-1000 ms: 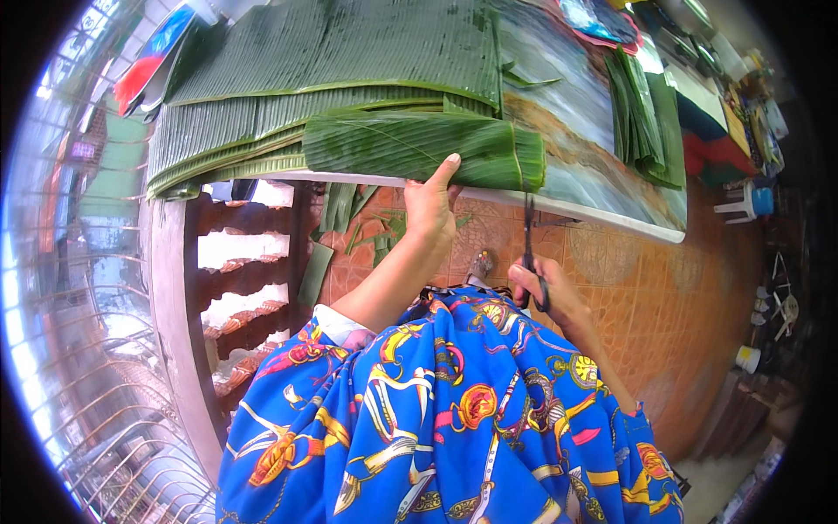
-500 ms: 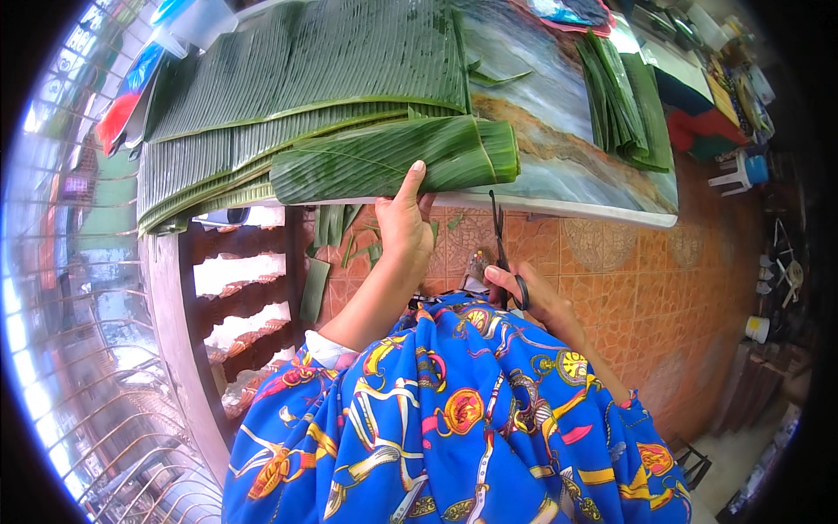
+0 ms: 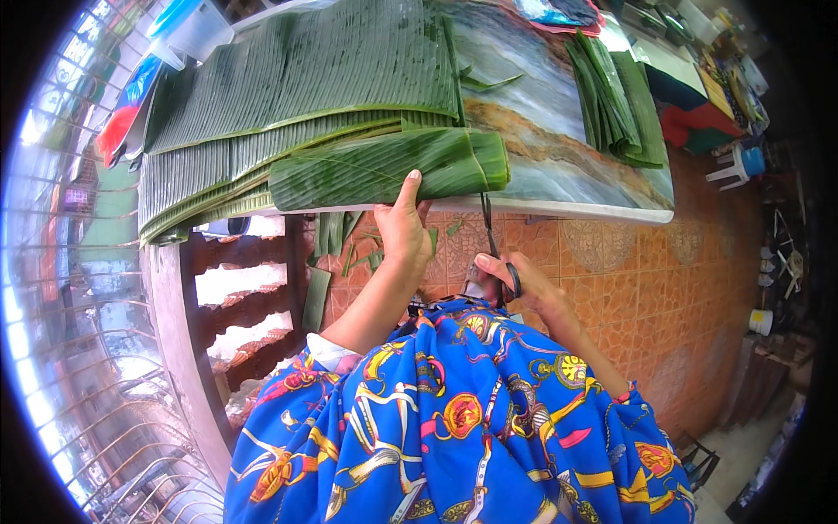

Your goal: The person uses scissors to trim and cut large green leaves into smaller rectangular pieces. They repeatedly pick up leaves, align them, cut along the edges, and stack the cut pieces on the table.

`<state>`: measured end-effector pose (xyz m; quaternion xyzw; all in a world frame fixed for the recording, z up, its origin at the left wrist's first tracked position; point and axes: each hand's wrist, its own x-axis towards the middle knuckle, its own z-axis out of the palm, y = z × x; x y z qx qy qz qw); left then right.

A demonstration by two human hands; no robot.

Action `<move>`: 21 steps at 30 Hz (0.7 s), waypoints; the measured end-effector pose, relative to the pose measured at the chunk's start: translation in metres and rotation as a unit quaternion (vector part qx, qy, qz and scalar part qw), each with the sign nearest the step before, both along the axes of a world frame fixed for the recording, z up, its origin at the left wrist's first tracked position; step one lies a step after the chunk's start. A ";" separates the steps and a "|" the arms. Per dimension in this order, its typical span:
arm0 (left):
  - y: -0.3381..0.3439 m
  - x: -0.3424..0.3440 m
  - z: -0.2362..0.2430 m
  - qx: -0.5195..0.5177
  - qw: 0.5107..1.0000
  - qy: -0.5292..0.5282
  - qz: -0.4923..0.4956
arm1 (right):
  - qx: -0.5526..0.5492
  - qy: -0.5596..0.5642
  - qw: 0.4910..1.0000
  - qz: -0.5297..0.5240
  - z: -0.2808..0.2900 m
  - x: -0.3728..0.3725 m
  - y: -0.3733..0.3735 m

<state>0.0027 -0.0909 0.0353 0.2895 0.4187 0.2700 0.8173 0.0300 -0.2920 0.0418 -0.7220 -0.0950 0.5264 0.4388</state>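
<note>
A rolled banana leaf [image 3: 367, 172] lies along the table's front edge, its cut end toward the right. My left hand [image 3: 402, 223] grips it from below, thumb on top and the other fingers hidden beneath. In my right hand [image 3: 522, 278] is a pair of dark scissors [image 3: 491, 231], fingers in the handle loops. The blades point up, with their tips at the underside of the roll near its right end. Behind the roll, a stack of large flat banana leaves [image 3: 305, 70] covers the left half of the table.
The marble-patterned table [image 3: 559, 131] holds folded banana leaves [image 3: 615, 105] on its right and a leaf scrap [image 3: 489, 83]. A clear plastic container [image 3: 196, 31] stands far left. Leaf offcuts [image 3: 316, 297] lie on the tiled floor [image 3: 611, 288] beside a wooden rail [image 3: 188, 349]. A white stool [image 3: 735, 170] is at right.
The scissors have moved left and slightly up, so their tips now meet the roll's lower edge. The roll's right end has shifted slightly left in view.
</note>
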 end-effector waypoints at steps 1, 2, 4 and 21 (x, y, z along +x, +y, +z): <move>-0.001 -0.001 0.000 0.007 1.000 -0.003 -0.004 | 0.008 0.006 1.000 -0.003 0.002 0.000 0.000; -0.002 -0.002 0.001 0.015 1.000 -0.005 -0.007 | 0.011 0.011 1.000 -0.010 0.003 0.001 0.002; -0.002 -0.004 -0.001 0.028 0.999 -0.008 -0.014 | 0.019 0.020 0.999 -0.024 0.005 0.004 0.008; -0.012 -0.004 0.003 -0.200 0.974 -0.066 -0.080 | -0.007 0.005 0.998 -0.068 0.029 -0.003 0.010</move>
